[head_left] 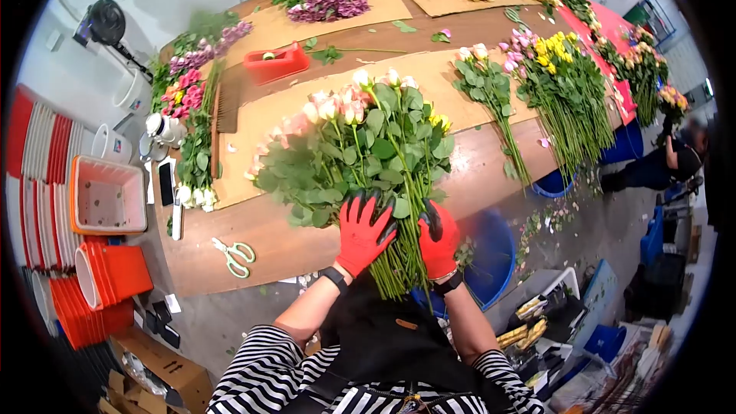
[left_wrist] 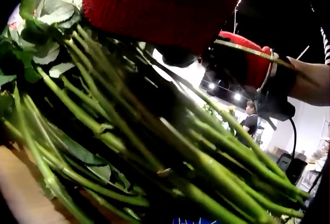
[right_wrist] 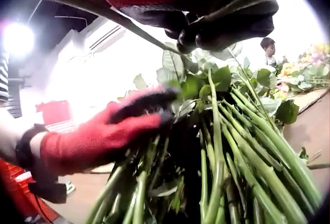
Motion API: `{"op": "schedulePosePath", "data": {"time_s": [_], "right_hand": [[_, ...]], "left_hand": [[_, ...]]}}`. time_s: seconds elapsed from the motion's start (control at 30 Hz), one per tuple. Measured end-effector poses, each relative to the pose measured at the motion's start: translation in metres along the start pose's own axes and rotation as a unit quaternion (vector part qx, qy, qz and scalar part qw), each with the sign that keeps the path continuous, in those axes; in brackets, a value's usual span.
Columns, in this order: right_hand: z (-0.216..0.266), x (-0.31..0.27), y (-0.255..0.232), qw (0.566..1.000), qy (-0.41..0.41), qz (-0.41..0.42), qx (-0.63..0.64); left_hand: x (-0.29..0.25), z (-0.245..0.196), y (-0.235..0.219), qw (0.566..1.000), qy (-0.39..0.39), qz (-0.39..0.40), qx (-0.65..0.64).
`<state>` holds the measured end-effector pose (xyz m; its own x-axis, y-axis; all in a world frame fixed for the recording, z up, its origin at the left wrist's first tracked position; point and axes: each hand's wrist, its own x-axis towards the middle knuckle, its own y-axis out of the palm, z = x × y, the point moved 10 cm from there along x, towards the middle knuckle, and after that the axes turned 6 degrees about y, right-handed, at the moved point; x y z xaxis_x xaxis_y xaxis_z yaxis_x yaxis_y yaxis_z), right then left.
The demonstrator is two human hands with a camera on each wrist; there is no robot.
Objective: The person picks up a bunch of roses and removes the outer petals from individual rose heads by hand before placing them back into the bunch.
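Both hands wear red gloves with black fingers, around a large bunch of pale pink roses [head_left: 337, 107] at the table's near edge. The left hand [head_left: 366, 234] lies over the bunch's left side, fingers fairly straight and spread on leaves and stems. On the other side, the right hand [head_left: 438, 241] holds rose stems; its black fingertips [right_wrist: 201, 38] curl beside a single stem in the right wrist view. Long green stems [head_left: 399, 264] run between the hands toward the person's apron. In the left wrist view, stems [left_wrist: 206, 167] pass beneath the left glove.
Green-handled scissors [head_left: 234, 256] lie on the table's left. A red bin [head_left: 276, 65] and other flower bunches [head_left: 567, 92] sit farther back. A blue bucket [head_left: 498, 253] stands below the right edge; orange crates [head_left: 115, 272] are stacked left. Other people are beyond the table.
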<state>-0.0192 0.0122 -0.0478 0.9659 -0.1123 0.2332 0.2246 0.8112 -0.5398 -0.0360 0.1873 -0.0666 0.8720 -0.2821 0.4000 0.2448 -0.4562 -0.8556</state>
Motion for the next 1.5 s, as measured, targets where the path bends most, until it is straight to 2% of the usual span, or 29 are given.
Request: {"op": "schedulePosePath", "data": {"time_s": [0.07,0.13,0.17,0.23,0.33,0.37,0.47,0.6,0.67,0.77,0.87,0.93,0.97,1.0,1.03,1.1,1.13,1.2,1.23,1.33,1.37,1.4,1.5], "right_hand": [[-0.001,0.0,-0.003,1.0,0.011,-0.004,0.023],[-0.018,-0.008,0.006,0.999,0.027,0.019,-0.029],[-0.025,-0.011,0.01,0.998,0.033,0.031,-0.053],[-0.025,-0.011,0.007,0.997,0.07,0.022,-0.017],[-0.03,-0.015,0.007,0.994,0.108,0.024,0.007],[-0.028,-0.013,0.008,0.994,0.109,0.025,0.017],[-0.027,-0.014,0.012,0.993,0.098,0.015,0.062],[-0.015,-0.017,0.005,0.993,0.076,0.024,0.082],[-0.007,-0.02,-0.003,0.996,0.04,0.039,0.067],[-0.007,-0.026,-0.025,0.996,0.03,0.016,0.088],[-0.007,-0.039,-0.058,0.996,0.02,-0.01,0.086],[-0.017,-0.052,-0.077,0.996,0.02,-0.014,0.091],[-0.023,-0.061,-0.086,0.997,0.017,-0.021,0.078],[-0.028,-0.07,-0.095,0.997,0.02,-0.021,0.069],[-0.032,-0.079,-0.103,0.998,0.026,-0.021,0.059],[-0.046,-0.098,-0.116,0.999,0.021,-0.027,0.037],[-0.048,-0.108,-0.12,0.999,0.017,-0.026,0.026],[-0.051,-0.119,-0.128,1.0,0.004,-0.023,0.004],[-0.053,-0.123,-0.128,1.0,0.001,0.009,-0.021],[-0.061,-0.14,-0.127,0.99,0.003,0.098,-0.097],[-0.063,-0.142,-0.129,0.99,0.005,0.1,-0.097],[-0.066,-0.143,-0.129,0.99,0.007,0.103,-0.097],[-0.077,-0.147,-0.126,0.988,0.025,0.124,-0.085]], "left_hand": [[-0.002,0.011,0.034,0.997,-0.014,0.076,0.006],[-0.001,0.011,0.036,0.998,-0.006,0.068,-0.004],[-0.001,0.011,0.035,0.998,-0.005,0.064,-0.01],[0.002,0.013,0.018,0.999,-0.018,0.031,-0.04],[0.001,0.0,-0.023,0.997,0.026,-0.041,-0.058],[0.0,-0.009,-0.022,0.994,0.06,-0.044,-0.086],[0.002,-0.032,0.008,0.982,0.148,0.063,-0.102],[0.007,-0.024,0.038,0.979,0.139,0.125,-0.079],[0.009,-0.023,0.04,0.98,0.135,0.125,-0.082],[0.011,-0.026,0.037,0.979,0.126,0.132,-0.086],[0.011,-0.027,0.02,0.986,0.108,0.078,-0.103],[0.012,-0.028,-0.012,0.994,0.062,-0.002,-0.088],[0.016,-0.027,-0.035,0.992,0.006,-0.054,-0.11],[0.017,-0.026,-0.055,0.985,-0.049,-0.101,-0.132],[0.017,-0.019,-0.059,0.957,-0.104,-0.125,-0.241],[0.027,-0.003,-0.054,0.853,-0.207,-0.171,-0.448],[0.048,-0.016,-0.058,0.828,-0.2,-0.114,-0.512],[0.064,-0.039,-0.048,0.802,-0.177,-0.057,-0.567],[0.06,-0.046,-0.034,0.753,-0.202,-0.043,-0.624],[0.053,-0.063,-0.025,0.66,-0.24,-0.065,-0.709],[0.045,-0.062,-0.018,0.64,-0.291,-0.03,-0.711],[0.021,-0.044,0.009,0.633,-0.314,-0.032,-0.707],[0.028,-0.057,-0.033,0.752,-0.238,-0.061,-0.612]]}}
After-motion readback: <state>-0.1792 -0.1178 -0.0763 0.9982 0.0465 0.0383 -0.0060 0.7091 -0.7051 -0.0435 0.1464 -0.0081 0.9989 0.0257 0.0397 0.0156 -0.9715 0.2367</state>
